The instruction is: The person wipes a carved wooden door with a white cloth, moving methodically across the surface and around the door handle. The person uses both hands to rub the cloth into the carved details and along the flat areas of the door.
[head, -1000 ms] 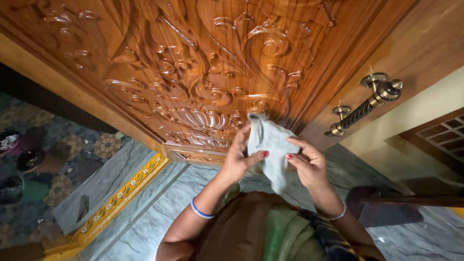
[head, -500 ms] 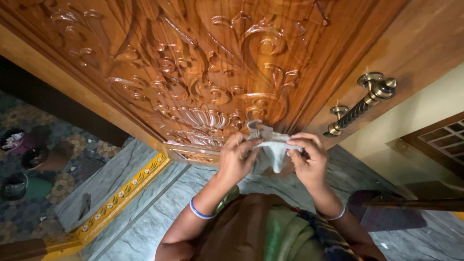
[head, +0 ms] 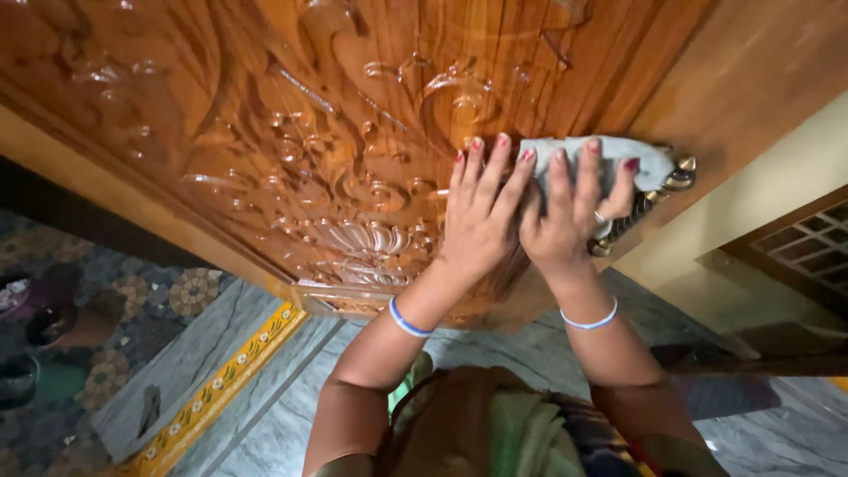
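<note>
Cloth under right hand, left hand on carved door

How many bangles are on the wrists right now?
2: a blue-and-white bangle on the left wrist, and a pale bangle on the right wrist, both below the hands pressed on the carved door. No others show.

Grey-veined marble floor fills the bottom of the frame. A yellow border strip with a flower pattern runs diagonally across it at lower left, edging a raised marble step on which a small dark object lies. Beyond, at far left, patterned tiles carry dark pots, blurred.
</note>
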